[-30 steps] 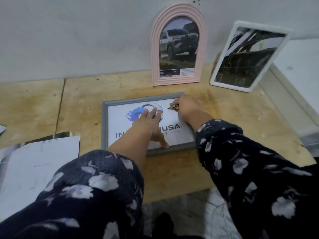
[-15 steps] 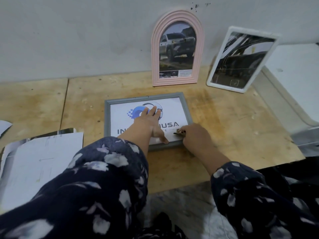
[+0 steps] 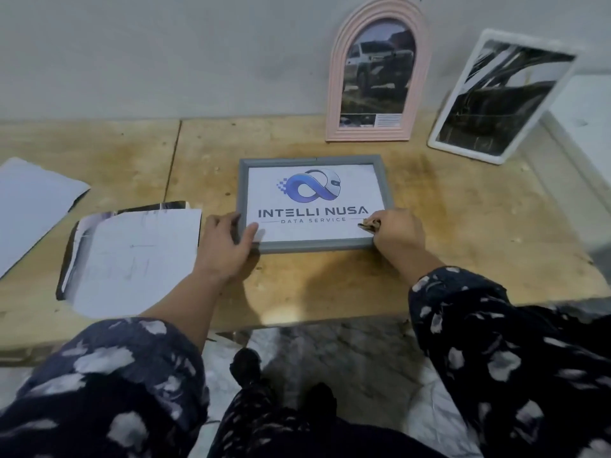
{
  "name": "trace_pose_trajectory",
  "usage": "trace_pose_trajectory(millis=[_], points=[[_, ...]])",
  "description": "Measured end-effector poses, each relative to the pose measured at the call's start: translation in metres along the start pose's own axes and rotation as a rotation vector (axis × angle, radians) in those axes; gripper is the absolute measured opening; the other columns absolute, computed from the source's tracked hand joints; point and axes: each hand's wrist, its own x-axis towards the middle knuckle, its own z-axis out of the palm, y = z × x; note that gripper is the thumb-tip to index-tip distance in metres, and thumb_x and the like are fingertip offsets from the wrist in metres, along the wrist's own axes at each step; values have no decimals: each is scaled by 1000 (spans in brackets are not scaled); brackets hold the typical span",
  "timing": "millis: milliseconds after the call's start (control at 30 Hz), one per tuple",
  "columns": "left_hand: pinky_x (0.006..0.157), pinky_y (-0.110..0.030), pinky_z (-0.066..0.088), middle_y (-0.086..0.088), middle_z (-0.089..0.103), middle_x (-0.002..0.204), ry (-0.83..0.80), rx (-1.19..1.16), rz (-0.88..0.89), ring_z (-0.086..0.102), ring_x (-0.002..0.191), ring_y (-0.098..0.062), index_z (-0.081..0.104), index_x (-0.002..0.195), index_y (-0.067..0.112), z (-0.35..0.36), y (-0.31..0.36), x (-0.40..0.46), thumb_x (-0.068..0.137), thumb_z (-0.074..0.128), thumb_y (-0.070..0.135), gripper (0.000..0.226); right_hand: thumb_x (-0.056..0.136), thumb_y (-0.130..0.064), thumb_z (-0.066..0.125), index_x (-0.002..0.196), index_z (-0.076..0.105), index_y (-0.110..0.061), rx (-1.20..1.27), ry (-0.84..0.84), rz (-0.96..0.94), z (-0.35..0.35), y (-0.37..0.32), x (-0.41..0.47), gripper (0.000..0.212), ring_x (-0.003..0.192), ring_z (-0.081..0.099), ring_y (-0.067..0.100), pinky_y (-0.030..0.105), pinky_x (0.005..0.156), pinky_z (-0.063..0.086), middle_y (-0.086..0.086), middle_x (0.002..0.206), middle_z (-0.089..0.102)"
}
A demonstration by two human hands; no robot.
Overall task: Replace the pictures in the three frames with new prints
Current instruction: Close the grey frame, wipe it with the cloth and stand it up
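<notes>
A: Gripping the near-left corner of the grey frame (image 3: 313,203) with the left hand (image 3: 224,244): thumb on top of the border, fingers (image 3: 221,223) curled round the outer edge.

B: Right hand (image 3: 398,234)?

A: At the near-right corner, pinching a small dark tool (image 3: 369,223) whose tip lies on the logo print (image 3: 314,201). Can't tell what the tool is.

B: Frame position?

A: Flat on the bench (image 3: 463,233), face up, between both hands.

B: Progress?

A: Judging by content, the grey frame has its new print. The pink arched frame (image 3: 378,71) and white frame (image 3: 502,97), both leaning on the wall behind, show car photos; can't tell whether new or old.

B: Spare prints?

A: Loose sheets (image 3: 132,256) lie left of the left hand, mostly blank side up.
</notes>
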Motion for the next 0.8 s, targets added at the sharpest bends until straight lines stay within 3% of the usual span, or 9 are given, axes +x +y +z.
trace_pose_trajectory(millis=[67,133,300,467,533,633,800], points=[[99,-37,42,-13,54,128,30,-70,-47,55,114,-29,54,136,13,-2,1,-1,96,50,40,48,89,-3,50,119,66,-27,-18,-29,25,0,-3,-2,42,99,60,26,30,79,52,7,112,62],[97,-34,44,-12,59,127,-1,-134,-69,58,113,-28,54,136,12,-5,1,-5,95,56,30,46,88,-1,50,121,65,-25,-25,-34,29,0,-7,-3,44,98,61,26,30,79,53,8,111,63],[96,-25,44,-5,61,125,-96,-157,-43,61,111,-19,49,139,8,-9,-10,-13,76,81,18,71,89,-5,49,117,64,-21,-144,29,-27,12,-17,-11,36,95,58,24,28,67,45,7,106,60],[99,-23,44,-5,62,128,-67,-197,-75,59,108,-13,50,139,10,-7,-13,-10,73,82,8,73,86,-3,45,103,68,-18,-116,156,-138,30,-28,-23,32,85,56,27,26,55,32,7,96,62],[94,-17,41,-4,62,128,-70,-240,-99,56,104,-7,51,138,9,-8,-11,-12,73,81,5,72,87,-4,42,108,67,-17,-61,174,-221,39,-45,-29,35,92,56,28,29,64,36,8,100,62],[92,-14,40,-4,61,128,-71,-278,-113,54,103,-6,50,138,9,-8,-9,-13,73,80,2,72,86,-1,43,117,63,-18,-44,70,-304,42,-77,-28,40,99,57,26,29,77,43,6,106,62],[84,-7,40,-3,61,128,-66,-332,-134,55,103,-5,51,138,10,-7,-12,-12,72,79,-1,72,85,3,48,117,62,-19,-146,8,-407,40,-113,-29,41,104,55,24,30,77,48,5,109,60]])
